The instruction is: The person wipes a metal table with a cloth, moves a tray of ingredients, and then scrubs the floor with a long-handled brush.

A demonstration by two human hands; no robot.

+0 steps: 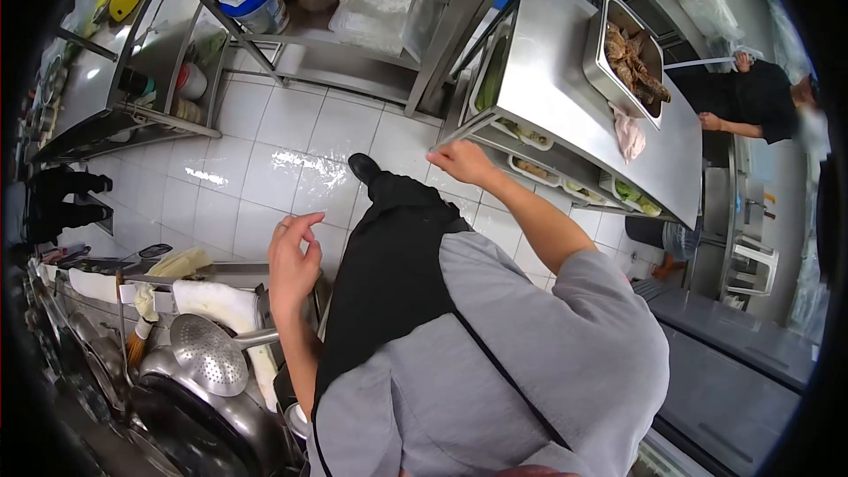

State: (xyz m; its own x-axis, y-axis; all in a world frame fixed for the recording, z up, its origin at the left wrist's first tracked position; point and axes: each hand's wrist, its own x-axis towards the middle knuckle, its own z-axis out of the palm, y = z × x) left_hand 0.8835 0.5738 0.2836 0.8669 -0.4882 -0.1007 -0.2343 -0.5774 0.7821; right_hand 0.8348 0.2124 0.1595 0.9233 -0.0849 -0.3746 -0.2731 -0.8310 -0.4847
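Under your right hand [464,162], the near corner of the steel table [548,79] is meeting your fingertips. Whether they are curling round the edge or only resting on it is not showing. Farther along from that grip, a metal tray [599,44] of browned fried pieces is sitting on the top, with a pale cloth [629,134] lying just beside it.

Your left hand [291,256] is hovering empty, fingers loosely spread. Nearest below it, the perforated skimmer [209,353] is resting over a wok [208,428], its handle pointing toward your wrist, and a white towel [221,305] is lying just beside. Beyond both hands, the tiled floor [291,159] is glistening around your shoe [362,166]. A co-worker [760,102] is standing at the table's far end, well apart.

You are risking a slip if that shine is water. Leaning weight on the corner could jolt the tray, and a dropping left arm could knock the skimmer.
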